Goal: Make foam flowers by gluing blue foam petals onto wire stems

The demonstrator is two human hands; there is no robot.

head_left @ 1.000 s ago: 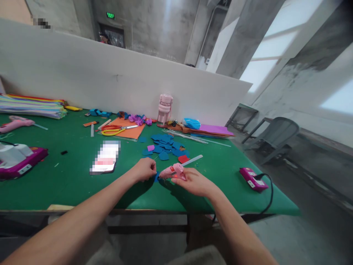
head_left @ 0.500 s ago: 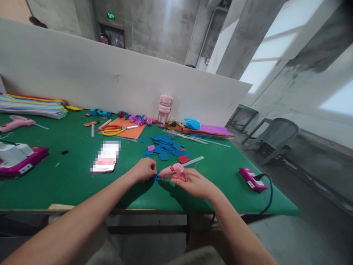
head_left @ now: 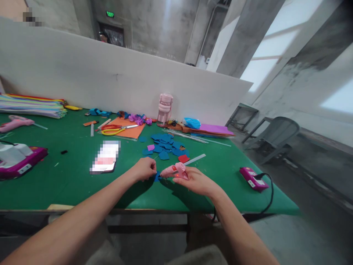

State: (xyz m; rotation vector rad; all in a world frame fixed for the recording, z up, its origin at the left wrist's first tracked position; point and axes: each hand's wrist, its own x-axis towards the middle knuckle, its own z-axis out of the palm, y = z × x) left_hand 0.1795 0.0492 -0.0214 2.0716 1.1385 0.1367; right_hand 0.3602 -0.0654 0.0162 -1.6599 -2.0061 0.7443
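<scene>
My left hand [head_left: 146, 168] is closed in a pinch on a small blue piece [head_left: 157, 176], which shows just right of its fingertips. A thin light strand rises near those fingers; what it belongs to is unclear. Wrapped around the handle of a pink hot glue gun [head_left: 174, 170] is my right hand [head_left: 194, 180]. The gun's nozzle points left, close to the blue piece, and a clear glue stick [head_left: 196, 159] sticks out of its back. Just beyond both hands lies a loose pile of cut blue pieces [head_left: 164, 141], with a pink piece [head_left: 150, 147] and a red piece [head_left: 184, 158].
A phone [head_left: 104, 158] lies left of my hands, scissors [head_left: 117, 130] behind it. Purple power strips [head_left: 253, 179] sit on both sides, one trailing a black cord. A pink bottle [head_left: 164, 109] stands by the white partition [head_left: 118, 70]. Another glue gun [head_left: 16, 124] lies far left.
The glue gun and my right hand have shifted very slightly right, and the nozzle is a little farther from my left fingers. My left hand stays in place.
</scene>
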